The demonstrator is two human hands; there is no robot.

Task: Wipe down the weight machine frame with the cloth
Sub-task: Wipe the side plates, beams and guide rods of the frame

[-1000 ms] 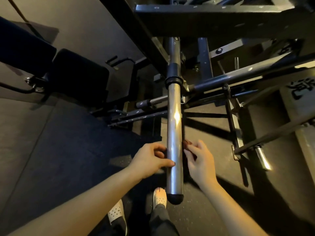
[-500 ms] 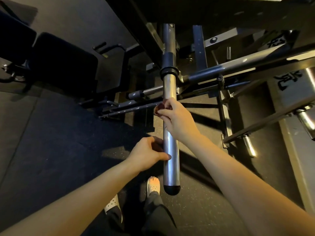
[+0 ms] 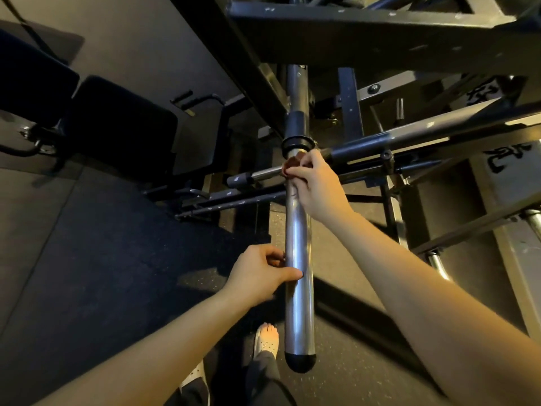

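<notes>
Two hands: left hand grips one chrome bar; right hand pinches one cloth.

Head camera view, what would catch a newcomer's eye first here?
The long shiny steel bar with a black end cap runs down the centre. Just below its black collar, the right hand holds a small reddish-brown cloth against it, while the left hand grips the bar lower down. Dark scuffed machine frame beams span the top.
</notes>
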